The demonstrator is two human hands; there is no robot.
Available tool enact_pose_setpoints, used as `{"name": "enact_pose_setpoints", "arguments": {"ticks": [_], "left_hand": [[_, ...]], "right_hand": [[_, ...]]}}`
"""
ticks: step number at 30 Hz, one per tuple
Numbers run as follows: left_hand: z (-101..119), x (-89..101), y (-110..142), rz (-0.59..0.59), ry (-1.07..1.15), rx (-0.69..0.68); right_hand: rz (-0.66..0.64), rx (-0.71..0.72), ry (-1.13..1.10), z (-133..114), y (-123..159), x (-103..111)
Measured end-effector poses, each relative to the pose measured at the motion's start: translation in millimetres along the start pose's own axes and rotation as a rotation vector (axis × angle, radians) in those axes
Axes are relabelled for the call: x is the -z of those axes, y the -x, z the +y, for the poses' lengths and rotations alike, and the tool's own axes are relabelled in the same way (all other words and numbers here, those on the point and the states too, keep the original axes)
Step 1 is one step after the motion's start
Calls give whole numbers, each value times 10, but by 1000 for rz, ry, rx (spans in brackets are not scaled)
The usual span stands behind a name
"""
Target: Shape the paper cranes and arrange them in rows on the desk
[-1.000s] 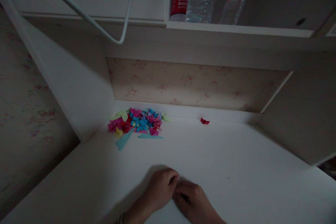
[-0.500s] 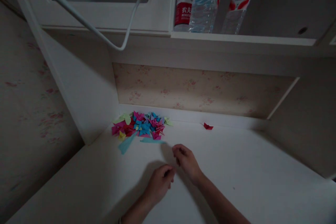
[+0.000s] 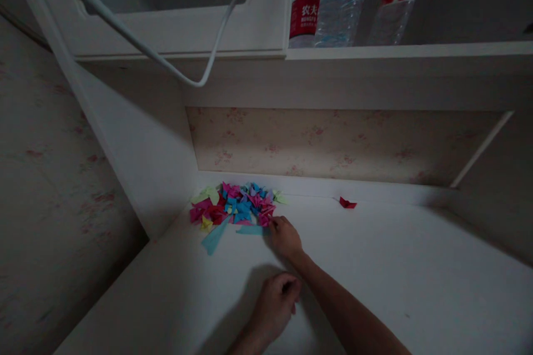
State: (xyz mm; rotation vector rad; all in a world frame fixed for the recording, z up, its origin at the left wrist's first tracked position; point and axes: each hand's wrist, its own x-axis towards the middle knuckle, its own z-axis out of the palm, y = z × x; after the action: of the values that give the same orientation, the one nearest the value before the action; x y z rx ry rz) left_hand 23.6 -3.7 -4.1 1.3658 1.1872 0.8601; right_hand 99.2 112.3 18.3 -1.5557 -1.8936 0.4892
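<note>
At the back left of the white desk lies a heap of small folded paper pieces (image 3: 237,208) in pink, red, blue, green and yellow. My right hand (image 3: 285,237) reaches to the heap's front right corner, its fingers drawn together at a magenta folded paper piece (image 3: 265,217); whether they grip it is hidden. Beside those fingers lies a flat teal paper strip (image 3: 249,230). Nearer to me, my left hand (image 3: 277,302) rests low over the desk with its fingers curled closed. What it holds, if anything, cannot be made out.
A second teal strip (image 3: 215,237) sticks out in front of the heap. One red folded paper piece (image 3: 347,203) sits apart by the back edge. Overhead, a pale cable (image 3: 166,65) hangs below a shelf (image 3: 395,51) bearing plastic bottles (image 3: 339,8).
My right hand has left my left hand and moved forward to the heap's right side. The left hand stays back, fingers still curled. The view has shifted somewhat.
</note>
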Motion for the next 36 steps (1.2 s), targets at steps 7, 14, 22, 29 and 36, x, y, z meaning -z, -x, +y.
{"name": "enact_pose_setpoints", "arguments": {"ticks": [7,14,22,29,36], "left_hand": [[10,13,-34,44,122,25],[111,73,-10,175,399,10],[204,71,76,26,235,-39],[138,63,44,102,161,-91],[110,71,25,199,189,-94]], "right_hand": [[11,1,-292,103,497,408],[-99,-215,-779,382,1134,682],[-116,-262,-934,510,1377,644],[-83,-225,-864,539,1368,584],[-81,-190,-792,530,1383,549]]}}
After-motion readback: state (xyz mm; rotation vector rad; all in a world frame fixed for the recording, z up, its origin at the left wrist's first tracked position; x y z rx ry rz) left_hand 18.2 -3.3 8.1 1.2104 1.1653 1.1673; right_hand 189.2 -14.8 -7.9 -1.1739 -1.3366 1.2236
